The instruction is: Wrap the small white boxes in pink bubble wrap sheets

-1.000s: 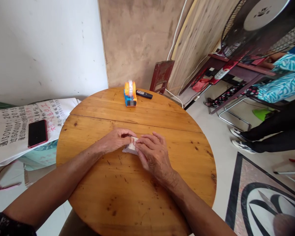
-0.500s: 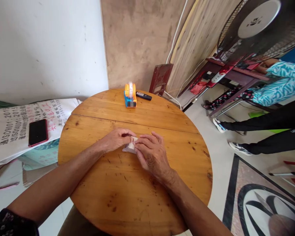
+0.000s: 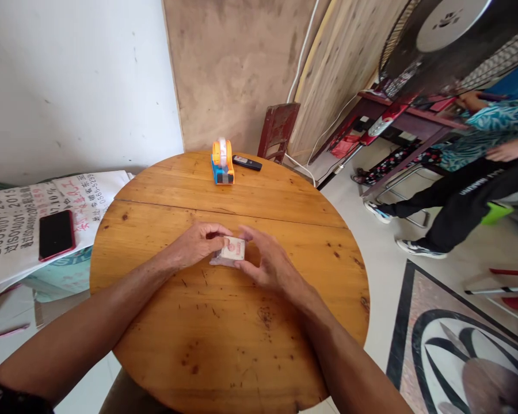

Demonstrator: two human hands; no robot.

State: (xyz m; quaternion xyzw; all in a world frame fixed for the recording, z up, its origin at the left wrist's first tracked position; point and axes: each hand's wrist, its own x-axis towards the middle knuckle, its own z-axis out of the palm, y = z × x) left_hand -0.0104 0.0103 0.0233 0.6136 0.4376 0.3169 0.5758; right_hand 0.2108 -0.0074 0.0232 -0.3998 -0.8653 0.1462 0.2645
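A small white box [image 3: 233, 248] with red print on top sits on the round wooden table [image 3: 224, 345], loose clear plastic film showing at its near left edge. My left hand [image 3: 197, 244] grips the box's left end, thumb on top and fingers curled at the far side. My right hand [image 3: 270, 259] curves around the right end with thumb and fingers apart. Its thumb tip lies close to the near right corner; whether it touches is unclear. Its fingertips are slightly blurred.
An orange and blue tape dispenser [image 3: 223, 163] and a black remote [image 3: 247, 163] stand at the table's far edge. A phone [image 3: 57, 234] lies on white sacks at left. Behind are a chair [image 3: 278, 132] and a fan [image 3: 440, 46]. Other people are at right.
My right hand has opened and drawn back from the box, uncovering its printed top. My left hand keeps its grip. A person at right has shifted, and the view has moved slightly.
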